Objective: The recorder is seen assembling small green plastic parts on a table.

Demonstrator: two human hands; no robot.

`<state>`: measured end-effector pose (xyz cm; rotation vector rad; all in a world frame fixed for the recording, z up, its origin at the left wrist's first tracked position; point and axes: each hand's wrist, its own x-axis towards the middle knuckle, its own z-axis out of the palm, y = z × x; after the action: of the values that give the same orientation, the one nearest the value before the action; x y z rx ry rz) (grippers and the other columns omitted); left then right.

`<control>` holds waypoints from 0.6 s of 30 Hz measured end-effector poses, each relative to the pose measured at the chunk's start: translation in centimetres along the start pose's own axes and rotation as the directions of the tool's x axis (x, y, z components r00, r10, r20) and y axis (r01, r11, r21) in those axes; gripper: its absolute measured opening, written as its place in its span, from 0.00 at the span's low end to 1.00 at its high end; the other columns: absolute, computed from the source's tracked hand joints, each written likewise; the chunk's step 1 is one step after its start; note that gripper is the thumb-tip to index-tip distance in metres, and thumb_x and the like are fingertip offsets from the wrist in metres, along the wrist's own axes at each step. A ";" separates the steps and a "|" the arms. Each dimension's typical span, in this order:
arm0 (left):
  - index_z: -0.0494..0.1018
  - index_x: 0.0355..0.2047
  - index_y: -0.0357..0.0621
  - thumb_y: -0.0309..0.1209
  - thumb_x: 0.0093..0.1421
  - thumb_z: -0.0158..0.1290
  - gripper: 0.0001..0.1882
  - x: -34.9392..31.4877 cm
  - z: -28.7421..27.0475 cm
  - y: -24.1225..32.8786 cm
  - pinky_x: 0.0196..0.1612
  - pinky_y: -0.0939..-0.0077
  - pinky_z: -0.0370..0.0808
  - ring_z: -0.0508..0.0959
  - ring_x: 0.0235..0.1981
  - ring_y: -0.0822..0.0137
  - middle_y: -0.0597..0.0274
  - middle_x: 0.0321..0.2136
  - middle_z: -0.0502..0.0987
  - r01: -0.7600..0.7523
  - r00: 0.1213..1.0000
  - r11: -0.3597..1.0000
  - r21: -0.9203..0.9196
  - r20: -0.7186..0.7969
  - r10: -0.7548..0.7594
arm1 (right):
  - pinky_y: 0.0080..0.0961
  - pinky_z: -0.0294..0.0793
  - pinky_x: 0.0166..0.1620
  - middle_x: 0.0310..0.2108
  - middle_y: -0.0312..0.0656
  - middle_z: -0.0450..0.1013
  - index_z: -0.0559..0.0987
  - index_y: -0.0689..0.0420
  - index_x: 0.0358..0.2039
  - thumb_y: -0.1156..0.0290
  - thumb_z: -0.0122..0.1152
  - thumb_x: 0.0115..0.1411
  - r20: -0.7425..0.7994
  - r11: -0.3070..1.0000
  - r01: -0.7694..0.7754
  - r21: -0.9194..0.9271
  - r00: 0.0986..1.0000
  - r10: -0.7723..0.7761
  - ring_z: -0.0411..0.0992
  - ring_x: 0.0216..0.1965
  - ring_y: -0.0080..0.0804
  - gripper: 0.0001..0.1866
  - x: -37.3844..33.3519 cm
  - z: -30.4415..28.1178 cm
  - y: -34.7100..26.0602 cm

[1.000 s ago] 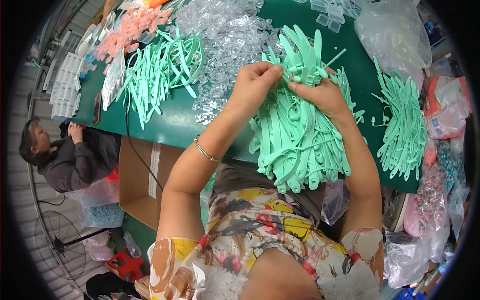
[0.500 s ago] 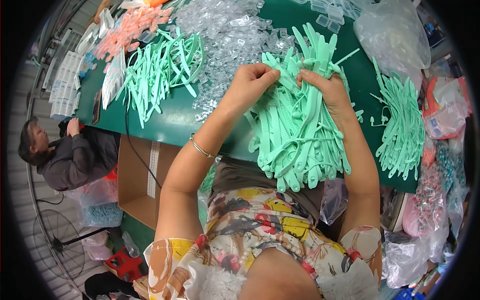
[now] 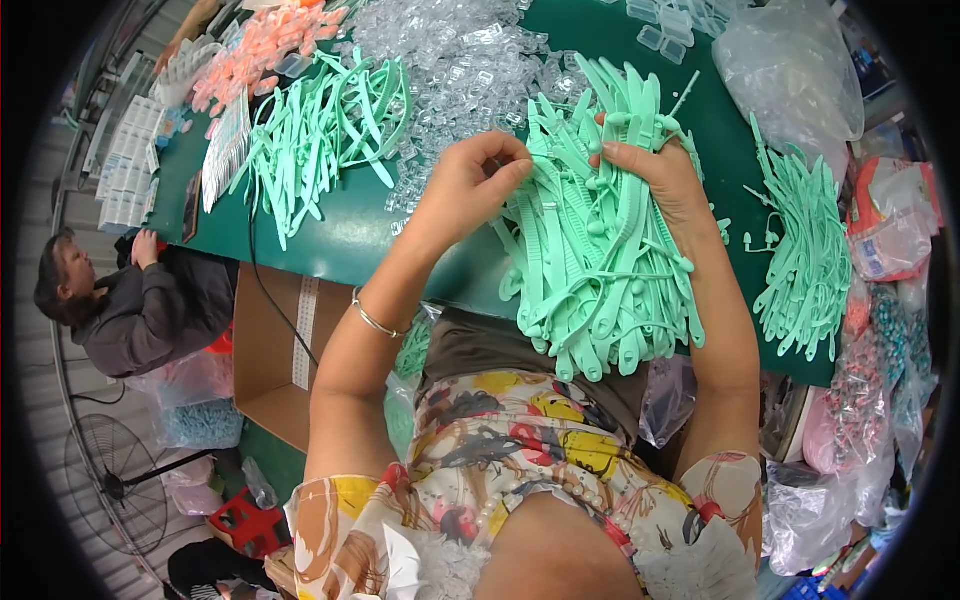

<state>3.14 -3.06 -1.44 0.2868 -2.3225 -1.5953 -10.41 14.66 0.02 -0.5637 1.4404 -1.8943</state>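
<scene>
A thick heap of mint-green plastic straps (image 3: 590, 270) lies before me at the table's near edge, some with ridged lengths and holed ends. My right hand (image 3: 660, 180) is closed round the upper part of several of these straps, thumb across the front. At the heap's left side my left hand (image 3: 480, 180) has thumb and forefinger pinched together; whatever is between them, if anything, is too small to tell. Beyond the left hand spreads a pile of small clear plastic pieces (image 3: 440, 70).
More green straps lie in a left pile (image 3: 320, 135) and a right pile (image 3: 805, 250) on the green table (image 3: 400, 210). Orange pieces (image 3: 265, 60) and a clear plastic bag (image 3: 790, 75) sit farther back. A cardboard box (image 3: 275, 350) stands below; a person (image 3: 140, 290) sits at left.
My left hand has drawn away from the straps near my right hand, toward the left and slightly nearer me. My right hand keeps its hold, almost in place.
</scene>
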 end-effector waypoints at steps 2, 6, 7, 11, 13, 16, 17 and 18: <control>0.73 0.31 0.36 0.26 0.56 0.53 0.05 -0.4 -1.1 -0.4 0.28 0.85 0.67 0.68 0.24 0.81 0.70 0.23 0.73 0.013 1.000 0.997 0.078 0.022 -0.015 | 0.21 0.75 0.32 0.31 0.42 0.74 0.74 0.64 0.41 0.74 0.63 0.49 0.011 0.999 -0.034 0.015 0.999 0.034 0.74 0.30 0.26 0.17 0.2 -0.3 0.0; 0.73 0.30 0.36 0.25 0.53 0.54 0.05 -1.7 -3.4 -1.0 0.27 0.81 0.68 0.70 0.22 0.75 0.65 0.23 0.74 0.004 1.000 0.950 0.312 0.015 -0.009 | 0.21 0.75 0.32 0.31 0.41 0.74 0.74 0.64 0.41 0.74 0.62 0.49 -0.019 0.999 -0.038 0.010 0.999 0.038 0.74 0.29 0.26 0.17 0.3 0.0 0.1; 0.74 0.29 0.37 0.25 0.51 0.54 0.06 -1.9 -3.8 -1.3 0.26 0.77 0.69 0.72 0.20 0.70 0.60 0.22 0.74 -0.025 1.000 0.920 0.392 0.005 0.025 | 0.20 0.75 0.31 0.30 0.41 0.74 0.74 0.64 0.40 0.74 0.62 0.48 -0.030 1.000 -0.029 -0.001 0.999 0.029 0.73 0.28 0.25 0.17 0.3 0.1 0.1; 0.75 0.30 0.42 0.26 0.47 0.56 0.08 -2.8 -5.2 -1.0 0.31 0.69 0.71 0.75 0.27 0.61 0.58 0.27 0.74 0.024 0.994 0.825 0.565 0.071 -0.078 | 0.20 0.75 0.30 0.33 0.45 0.75 0.73 0.64 0.39 0.75 0.61 0.50 -0.033 0.997 -0.062 -0.037 0.998 0.061 0.74 0.29 0.26 0.15 0.1 -0.4 -0.2; 0.75 0.31 0.42 0.27 0.47 0.56 0.09 -3.3 -5.4 -1.4 0.33 0.68 0.71 0.75 0.29 0.59 0.58 0.27 0.74 0.019 0.994 0.796 0.606 0.073 -0.080 | 0.20 0.76 0.29 0.33 0.46 0.74 0.72 0.64 0.40 0.75 0.61 0.50 -0.032 0.996 -0.080 -0.036 0.996 0.079 0.74 0.28 0.27 0.16 0.1 -0.2 -0.1; 0.75 0.31 0.43 0.28 0.46 0.57 0.10 -3.7 -5.3 -0.8 0.35 0.66 0.71 0.75 0.32 0.57 0.59 0.28 0.74 -0.003 0.995 0.743 0.669 0.079 -0.067 | 0.21 0.76 0.29 0.32 0.44 0.74 0.72 0.64 0.39 0.75 0.62 0.50 -0.052 0.998 -0.064 0.015 0.996 0.065 0.74 0.29 0.27 0.16 -0.1 0.2 -0.1; 0.75 0.31 0.44 0.28 0.46 0.57 0.10 -3.7 -5.2 -0.6 0.35 0.65 0.71 0.75 0.33 0.56 0.59 0.28 0.74 -0.015 0.995 0.719 0.695 0.078 -0.055 | 0.21 0.76 0.30 0.31 0.43 0.73 0.72 0.64 0.39 0.75 0.63 0.50 -0.056 0.998 -0.061 0.024 0.996 0.062 0.74 0.28 0.27 0.16 -0.1 0.1 -0.1; 0.75 0.31 0.44 0.28 0.46 0.57 0.10 -3.9 -5.1 -0.7 0.35 0.65 0.71 0.75 0.33 0.56 0.59 0.28 0.74 -0.010 0.995 0.718 0.696 0.076 -0.059 | 0.21 0.76 0.30 0.30 0.42 0.73 0.72 0.63 0.39 0.75 0.63 0.49 -0.056 0.998 -0.058 0.035 0.997 0.060 0.74 0.28 0.27 0.16 -0.1 0.2 0.0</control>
<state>8.57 -6.47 -0.88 0.4095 -2.9201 -0.6594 -10.18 14.61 0.08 -0.4497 1.4430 -1.8977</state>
